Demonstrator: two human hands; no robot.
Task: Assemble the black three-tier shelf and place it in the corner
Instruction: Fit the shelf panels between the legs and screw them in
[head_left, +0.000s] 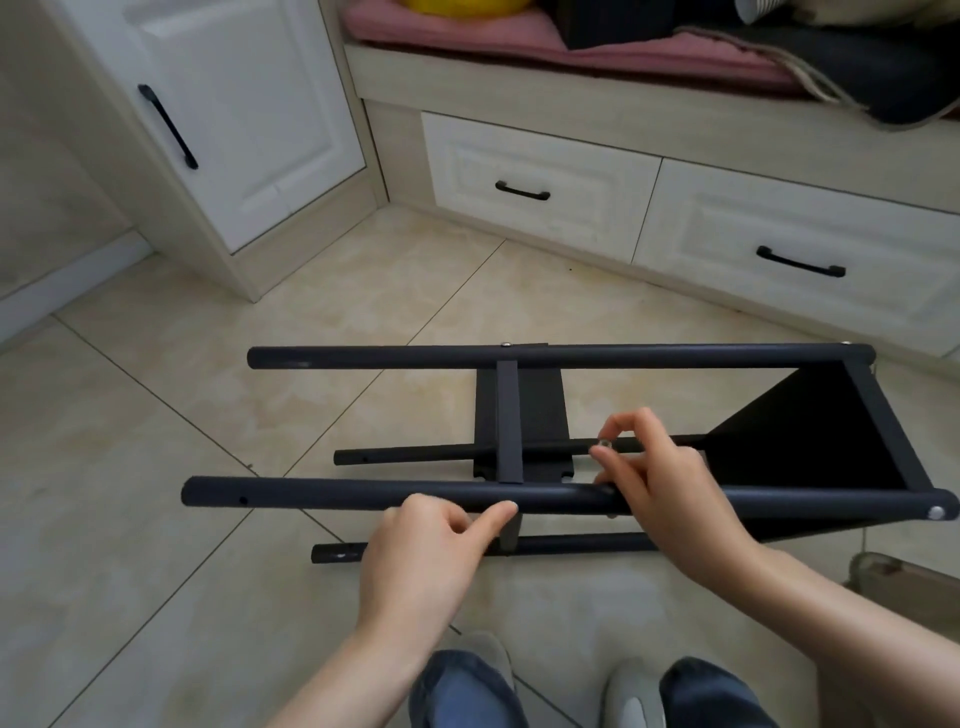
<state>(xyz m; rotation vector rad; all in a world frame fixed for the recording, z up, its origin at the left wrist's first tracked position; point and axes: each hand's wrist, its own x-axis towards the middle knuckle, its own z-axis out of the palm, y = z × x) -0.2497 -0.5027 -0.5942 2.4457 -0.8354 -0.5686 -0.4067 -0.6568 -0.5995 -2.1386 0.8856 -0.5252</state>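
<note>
Two tiers are already sitting in the black shelf (810, 441), which is lying on its side on the floor (208, 415), likely so the joints are within reach. The left hand (415, 551) is gripping the near pole (322, 493), steadying the frame, while the right hand (660, 483) is pinching a small silver fastener (604, 443), probably for fitting.
</note>
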